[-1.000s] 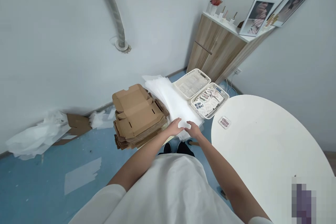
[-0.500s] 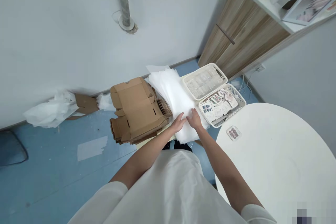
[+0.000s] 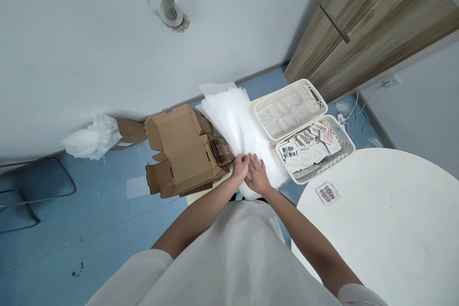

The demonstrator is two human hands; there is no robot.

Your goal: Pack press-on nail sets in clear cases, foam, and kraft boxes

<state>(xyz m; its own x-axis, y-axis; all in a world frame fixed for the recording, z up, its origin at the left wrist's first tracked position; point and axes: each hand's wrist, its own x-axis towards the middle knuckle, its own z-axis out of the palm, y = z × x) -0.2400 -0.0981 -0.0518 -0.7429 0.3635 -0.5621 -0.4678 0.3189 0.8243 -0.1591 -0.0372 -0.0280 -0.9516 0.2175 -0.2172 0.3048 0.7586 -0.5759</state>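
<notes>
A pile of thin white sheets [image 3: 234,114] lies between flattened brown cardboard boxes [image 3: 186,143] and two white baskets. My left hand [image 3: 241,166] is at the left edge of the pile, its fingers pinched together on the white sheets. Close beside it, my right hand [image 3: 257,176] rests on the pile with its fingers spread. To the right, one basket [image 3: 267,124] holds clear plastic cases [image 3: 289,110]. The nearer basket [image 3: 304,179] contains printed cards [image 3: 304,158] with small coloured pieces.
A round white table [image 3: 387,220] is at the right, with a small clear case [image 3: 327,193] on it. A wooden cabinet [image 3: 376,14] stands behind. White plastic [image 3: 91,138] and a dark-framed chair [image 3: 46,184] are on the left.
The view has shifted. My left hand has closed at the left edge of the sheets, and my right hand has moved in next to it, lying flatter on the pile.
</notes>
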